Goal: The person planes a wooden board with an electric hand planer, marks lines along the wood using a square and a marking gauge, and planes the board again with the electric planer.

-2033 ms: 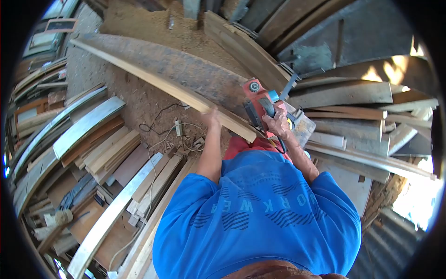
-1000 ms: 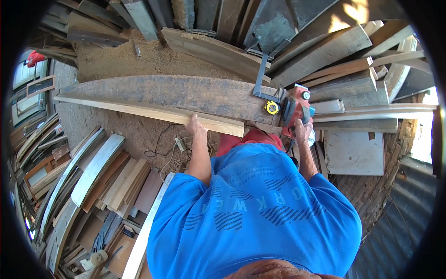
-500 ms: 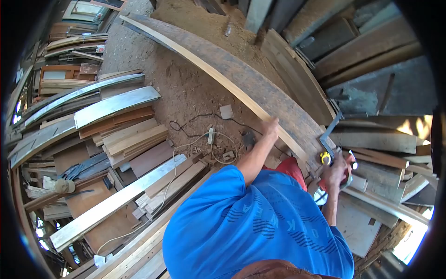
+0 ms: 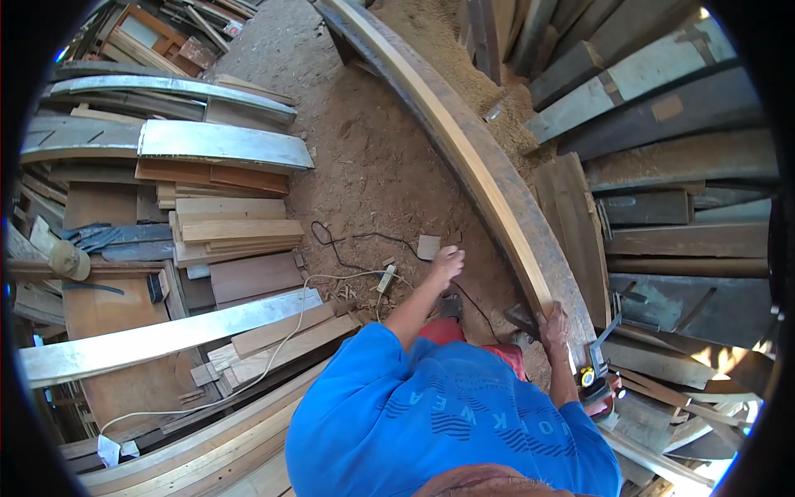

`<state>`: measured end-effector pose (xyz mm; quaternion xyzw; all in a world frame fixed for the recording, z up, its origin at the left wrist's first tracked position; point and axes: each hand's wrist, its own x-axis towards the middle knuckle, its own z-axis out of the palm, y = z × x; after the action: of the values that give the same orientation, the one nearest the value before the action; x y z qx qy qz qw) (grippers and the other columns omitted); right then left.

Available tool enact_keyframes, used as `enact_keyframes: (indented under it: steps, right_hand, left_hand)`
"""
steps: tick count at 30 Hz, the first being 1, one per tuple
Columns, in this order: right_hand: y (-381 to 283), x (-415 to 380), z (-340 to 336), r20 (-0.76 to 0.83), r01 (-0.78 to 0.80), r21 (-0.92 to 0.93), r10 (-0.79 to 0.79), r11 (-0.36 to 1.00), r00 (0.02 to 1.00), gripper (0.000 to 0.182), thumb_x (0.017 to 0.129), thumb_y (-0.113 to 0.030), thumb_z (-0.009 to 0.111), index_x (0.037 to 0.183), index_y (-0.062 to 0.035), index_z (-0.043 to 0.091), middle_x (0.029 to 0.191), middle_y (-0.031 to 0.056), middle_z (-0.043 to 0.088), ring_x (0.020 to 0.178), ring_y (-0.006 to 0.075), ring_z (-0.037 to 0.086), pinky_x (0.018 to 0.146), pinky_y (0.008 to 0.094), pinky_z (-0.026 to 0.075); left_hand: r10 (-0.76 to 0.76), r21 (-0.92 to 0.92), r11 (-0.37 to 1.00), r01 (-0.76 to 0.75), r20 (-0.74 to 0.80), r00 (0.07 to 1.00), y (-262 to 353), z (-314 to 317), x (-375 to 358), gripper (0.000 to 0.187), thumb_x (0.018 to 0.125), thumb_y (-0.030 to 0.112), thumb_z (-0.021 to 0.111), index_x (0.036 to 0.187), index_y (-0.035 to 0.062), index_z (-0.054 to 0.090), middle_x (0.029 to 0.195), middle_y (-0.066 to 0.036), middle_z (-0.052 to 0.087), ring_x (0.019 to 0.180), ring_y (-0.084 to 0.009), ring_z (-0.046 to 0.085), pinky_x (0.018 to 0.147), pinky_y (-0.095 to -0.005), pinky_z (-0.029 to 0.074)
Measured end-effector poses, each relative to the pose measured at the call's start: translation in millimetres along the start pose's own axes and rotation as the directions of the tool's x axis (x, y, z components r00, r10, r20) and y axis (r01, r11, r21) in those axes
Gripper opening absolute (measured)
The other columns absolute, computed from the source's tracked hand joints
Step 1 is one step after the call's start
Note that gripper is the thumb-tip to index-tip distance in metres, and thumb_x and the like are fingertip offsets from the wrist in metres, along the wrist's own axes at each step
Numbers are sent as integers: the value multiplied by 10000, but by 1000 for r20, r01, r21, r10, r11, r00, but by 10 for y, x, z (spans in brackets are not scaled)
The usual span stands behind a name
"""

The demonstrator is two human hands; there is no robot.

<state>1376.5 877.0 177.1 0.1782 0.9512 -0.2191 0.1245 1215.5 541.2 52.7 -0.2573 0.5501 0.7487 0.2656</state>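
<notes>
A long pale wooden strip (image 4: 464, 149) lies lengthwise on a worn, dark bench plank (image 4: 517, 186). My right hand (image 4: 555, 325) grips the strip's near end, fingers bent over it. Left of the bench, away from the strip, my left hand (image 4: 447, 263) hangs in the air, loosely curled, with nothing visible in it. Just beyond my right hand, at the bench's near end, are a yellow tape measure (image 4: 588, 378) and a red tool (image 4: 603, 401), partly hidden by my sleeve. A grey metal bar (image 4: 610, 326) rises beside them.
Stacked boards (image 4: 240, 230) and a long whitish board (image 4: 166, 335) lie on the left. A power strip (image 4: 386, 278) with cords rests on the dirt floor (image 4: 373, 166). Large planks (image 4: 696, 161) lean at the right. A cap (image 4: 69, 260) sits far left.
My left hand has come off the strip and moved left. My right hand has left the red tool and now holds the strip's near end. The view has turned.
</notes>
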Motion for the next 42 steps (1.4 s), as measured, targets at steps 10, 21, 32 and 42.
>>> enact_keyframes:
  steps: [10,21,32,42]
  right_hand:
    - [-628,459,161,-92,-64,-240,43,969,995,566,870,-388,730,1239,-13,522,1140,275,649,1011,457,654,864,548,514]
    - [-839,537,67,6,-250,-131,253,959,968,707,813,-460,733,1274,41,541,1190,300,659,1105,457,641,944,513,513]
    - [1056,125,-233,-189,-636,7,625,772,757,535,926,-438,619,1282,-39,602,1331,256,605,1226,398,592,1042,439,472]
    - [2465,-427,13,92,-626,-317,680,713,728,492,872,-474,630,1212,-124,701,1211,249,674,1227,431,590,1018,497,468]
  left_hand:
    - [-151,555,716,423,-468,871,-739,-2809,-1504,258,915,180,584,1003,-39,686,813,-119,676,719,-230,641,613,-408,487]
    - [-173,391,879,274,-274,946,-1342,-2241,-1146,199,898,207,667,758,97,577,582,-8,499,481,-111,497,441,-275,390]
    - [-136,170,976,140,-34,990,162,-1348,-393,50,949,150,624,936,165,578,734,38,536,571,-74,512,460,-218,401]
    - [-250,709,613,350,-247,936,-420,-1649,-1086,267,935,305,623,942,47,694,690,-23,592,590,-134,543,512,-322,422]
